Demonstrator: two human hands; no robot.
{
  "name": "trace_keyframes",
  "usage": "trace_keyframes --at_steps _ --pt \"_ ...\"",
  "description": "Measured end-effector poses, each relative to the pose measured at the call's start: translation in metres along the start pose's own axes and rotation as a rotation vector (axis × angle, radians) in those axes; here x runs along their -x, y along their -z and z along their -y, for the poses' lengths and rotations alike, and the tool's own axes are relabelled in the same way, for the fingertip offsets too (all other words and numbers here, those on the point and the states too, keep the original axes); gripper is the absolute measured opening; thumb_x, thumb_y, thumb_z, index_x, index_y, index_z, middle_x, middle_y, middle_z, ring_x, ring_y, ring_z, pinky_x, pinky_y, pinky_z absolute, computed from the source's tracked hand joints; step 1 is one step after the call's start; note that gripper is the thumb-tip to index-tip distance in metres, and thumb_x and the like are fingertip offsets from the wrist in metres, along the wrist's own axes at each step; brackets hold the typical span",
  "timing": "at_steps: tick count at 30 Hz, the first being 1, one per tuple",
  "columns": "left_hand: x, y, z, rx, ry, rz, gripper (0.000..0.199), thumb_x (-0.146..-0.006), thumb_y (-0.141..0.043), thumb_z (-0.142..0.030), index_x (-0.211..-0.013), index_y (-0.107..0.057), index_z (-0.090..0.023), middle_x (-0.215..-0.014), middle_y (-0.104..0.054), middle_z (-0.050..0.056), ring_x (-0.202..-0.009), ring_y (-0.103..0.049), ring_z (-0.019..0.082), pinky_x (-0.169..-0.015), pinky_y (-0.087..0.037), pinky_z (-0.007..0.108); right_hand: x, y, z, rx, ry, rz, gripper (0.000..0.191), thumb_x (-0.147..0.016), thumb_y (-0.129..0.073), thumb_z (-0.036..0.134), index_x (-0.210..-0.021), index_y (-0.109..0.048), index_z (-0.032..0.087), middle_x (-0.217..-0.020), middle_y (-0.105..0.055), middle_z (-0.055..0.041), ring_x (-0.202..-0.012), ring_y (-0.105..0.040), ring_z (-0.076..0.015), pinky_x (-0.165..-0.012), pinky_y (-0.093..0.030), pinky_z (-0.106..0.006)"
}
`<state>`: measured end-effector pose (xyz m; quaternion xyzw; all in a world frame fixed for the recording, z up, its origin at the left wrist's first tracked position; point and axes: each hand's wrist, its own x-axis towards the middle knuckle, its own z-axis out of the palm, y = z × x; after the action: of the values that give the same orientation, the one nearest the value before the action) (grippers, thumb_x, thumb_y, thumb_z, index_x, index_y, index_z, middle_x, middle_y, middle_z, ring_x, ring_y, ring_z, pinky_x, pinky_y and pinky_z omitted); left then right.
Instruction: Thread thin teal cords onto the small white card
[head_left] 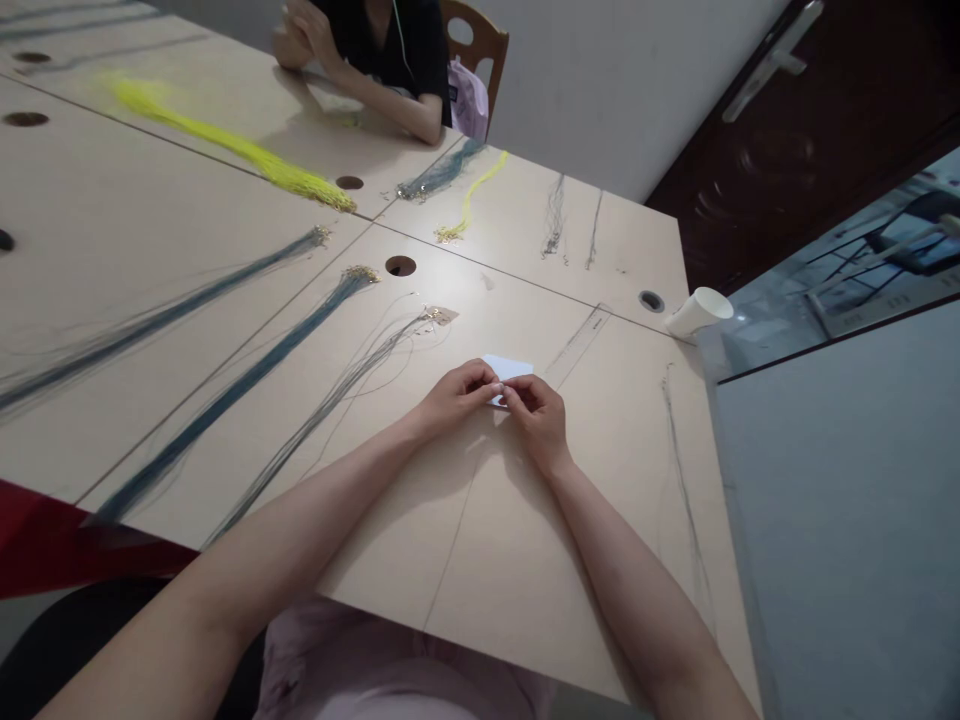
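Note:
My left hand (463,393) and my right hand (538,412) meet fingertip to fingertip over the table, both closed in a pinch. Whatever lies between the fingertips is too small to make out. Just behind and under the fingers is a small white card (510,367), partly covered by them. A thin dark thread (454,540) runs from below my hands toward the table's front edge; its upper end is lost near the fingers. To the left lies a loose bundle of grey threads (337,398) with small gold-coloured pieces at its far end.
Blue-grey bundles (255,375) and a yellow bundle (247,150) of threads lie across the table (420,490). A clear ruler (577,340) lies beyond my right hand. A white paper cup (699,312) is near the right edge. Another person (375,70) sits opposite, arms on the table.

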<state>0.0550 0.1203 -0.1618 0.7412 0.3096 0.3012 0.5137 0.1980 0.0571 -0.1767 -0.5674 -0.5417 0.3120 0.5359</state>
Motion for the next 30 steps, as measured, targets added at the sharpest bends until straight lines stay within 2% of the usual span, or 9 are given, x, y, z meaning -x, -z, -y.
trace_keyframes --at_steps 5,13,23,30 --pt "0.000 -0.002 0.001 -0.039 -0.034 -0.028 0.024 -0.081 -0.048 -0.037 -0.072 -0.055 -0.015 -0.077 -0.050 0.002 -0.071 -0.047 0.012 -0.065 -0.037 0.024 0.000 0.000 -0.001 0.074 -0.018 -0.019 0.011 -0.076 -0.055 0.030 -0.076 -0.058 0.019 -0.069 -0.060 -0.0005 -0.063 -0.056 -0.0141 -0.061 -0.045 -0.027" --pt "0.001 -0.006 0.000 -0.064 -0.065 -0.095 0.022 -0.082 -0.048 -0.036 -0.078 -0.057 -0.016 -0.079 -0.054 0.003 -0.072 -0.048 0.012 -0.065 -0.038 0.024 -0.004 0.003 0.007 -0.174 -0.116 -0.048 0.013 -0.076 -0.054 0.032 -0.077 -0.052 0.019 -0.067 -0.058 0.0012 -0.065 -0.058 -0.0136 -0.065 -0.047 -0.028" --pt "0.003 -0.011 0.000 -0.020 -0.116 -0.136 0.017 -0.079 -0.054 -0.032 -0.079 -0.059 -0.016 -0.082 -0.055 0.004 -0.074 -0.050 0.013 -0.066 -0.040 0.025 -0.004 0.003 0.005 -0.266 -0.099 -0.019 0.011 -0.076 -0.057 0.030 -0.078 -0.054 0.020 -0.069 -0.056 0.0018 -0.066 -0.056 -0.0130 -0.067 -0.046 -0.028" --pt "0.003 -0.010 -0.001 -0.028 -0.136 -0.156 0.016 -0.080 -0.054 -0.030 -0.078 -0.059 -0.015 -0.082 -0.054 0.004 -0.073 -0.050 0.012 -0.065 -0.039 0.025 -0.004 0.006 0.008 -0.227 -0.094 0.000 0.010 -0.077 -0.056 0.029 -0.078 -0.055 0.020 -0.069 -0.056 0.0021 -0.067 -0.057 -0.0127 -0.066 -0.046 -0.027"
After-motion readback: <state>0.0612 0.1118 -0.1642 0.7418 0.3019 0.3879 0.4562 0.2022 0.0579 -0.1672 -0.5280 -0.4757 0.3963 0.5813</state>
